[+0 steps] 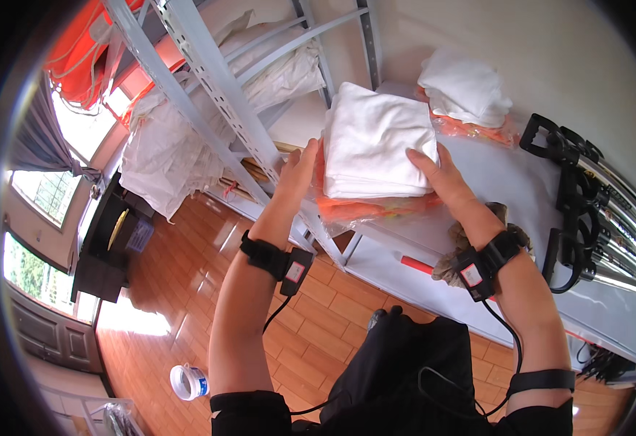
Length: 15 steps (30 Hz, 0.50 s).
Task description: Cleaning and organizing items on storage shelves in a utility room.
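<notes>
A stack of folded white cloths [378, 141] lies on orange items in clear plastic [372, 210] at the shelf's left end. My left hand [297, 171] is at the stack's left edge, fingers extended; whether it bears any weight cannot be told. My right hand [443, 174] has its thumb on the top cloth near the right edge, the other fingers at the side and partly hidden. Behind, a smaller pile of white cloths [462, 90] sits on more orange packages [473, 128]. A crumpled brownish cloth [448, 267] lies under my right forearm, beside a red stick-like object [417, 264].
Metal-shafted tools with black D-shaped handles [571, 218] lie on the right of the grey shelf [497, 169]. A slotted metal upright [220, 90] stands left of the stack, with white sacks [170, 147] beyond. A white bucket [187, 381] is on the wooden-looking floor.
</notes>
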{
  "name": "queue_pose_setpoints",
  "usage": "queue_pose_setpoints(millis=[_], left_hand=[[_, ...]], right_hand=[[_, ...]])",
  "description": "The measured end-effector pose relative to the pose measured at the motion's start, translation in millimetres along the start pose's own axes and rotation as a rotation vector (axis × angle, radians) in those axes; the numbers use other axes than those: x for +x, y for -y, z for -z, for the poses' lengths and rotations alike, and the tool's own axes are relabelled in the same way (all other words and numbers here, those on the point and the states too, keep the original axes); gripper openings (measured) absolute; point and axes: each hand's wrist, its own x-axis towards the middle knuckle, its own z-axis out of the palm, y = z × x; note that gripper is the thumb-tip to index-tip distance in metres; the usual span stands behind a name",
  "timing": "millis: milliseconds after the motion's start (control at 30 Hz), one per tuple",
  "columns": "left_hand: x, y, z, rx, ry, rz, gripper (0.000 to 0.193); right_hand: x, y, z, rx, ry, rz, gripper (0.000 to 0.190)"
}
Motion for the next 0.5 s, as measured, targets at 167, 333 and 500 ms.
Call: queue_pose_setpoints(millis=[167,333,500], left_hand=[[7,7,5,0.094,0.154,0.004,0.060],[-4,-11,-6,-0.078,0.151,-0.126,0.034],[-20,1,-18,-0.283,0.097,-0.174,0.031]], right_hand=[[-19,22,3,0.163,0.067,-0.095,0.077],[-16,9,12,0.487,-0.018,-0.022,0.058],[-10,-5,30,0.637,-0.002,0.016,0.059]])
